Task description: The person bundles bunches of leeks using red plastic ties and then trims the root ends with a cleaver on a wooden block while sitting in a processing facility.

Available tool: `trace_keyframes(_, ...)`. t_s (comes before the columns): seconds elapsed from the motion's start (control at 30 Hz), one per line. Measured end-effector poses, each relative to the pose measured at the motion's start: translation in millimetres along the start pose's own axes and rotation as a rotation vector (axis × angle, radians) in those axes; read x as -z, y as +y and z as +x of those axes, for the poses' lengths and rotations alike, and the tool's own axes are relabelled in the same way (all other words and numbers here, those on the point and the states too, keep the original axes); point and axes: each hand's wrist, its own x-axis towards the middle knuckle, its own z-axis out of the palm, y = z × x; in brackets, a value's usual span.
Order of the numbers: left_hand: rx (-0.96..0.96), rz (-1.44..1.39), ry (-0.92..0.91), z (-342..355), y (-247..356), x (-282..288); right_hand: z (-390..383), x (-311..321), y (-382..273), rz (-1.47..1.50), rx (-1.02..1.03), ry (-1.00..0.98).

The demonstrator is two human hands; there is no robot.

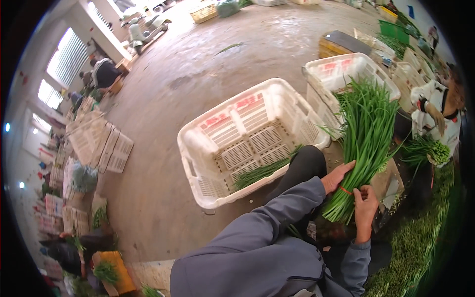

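Note:
A large bunch of long, flat-leaved green chives [366,119] lies tilted across my lap, leaf tips pointing away and cut ends toward me. Wrapped around it near the cut ends is a thin red tie [346,190]. My left hand [338,178] is closed on the bunch from its left side, just above the tie. On the other side, my right hand [365,200] has thumb and fingertips pinched together at the tie's end; the pinch itself is partly hidden. In front of my knee stands a white plastic crate [195,133] with some loose chives [262,173] along its near side.
Another white crate [316,101] stands behind the bunch. At right, a co-worker's hand [435,118] is above another green bunch [429,151]. A long heap of greens [420,237] lies at my right. Stacked crates [94,141] and other people are at left.

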Motion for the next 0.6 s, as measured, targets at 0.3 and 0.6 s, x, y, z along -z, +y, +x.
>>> trace_keyframes(0.3, -0.111, 0.064, 0.158, -12, 23, -14, 5, 6, -1, 0.189, 0.342, -0.003)
trace_keyframes(0.6, 0.025, 0.029, 0.007, -20, -6, -43, -32, 50, 28, 0.819, 0.056, -0.379)
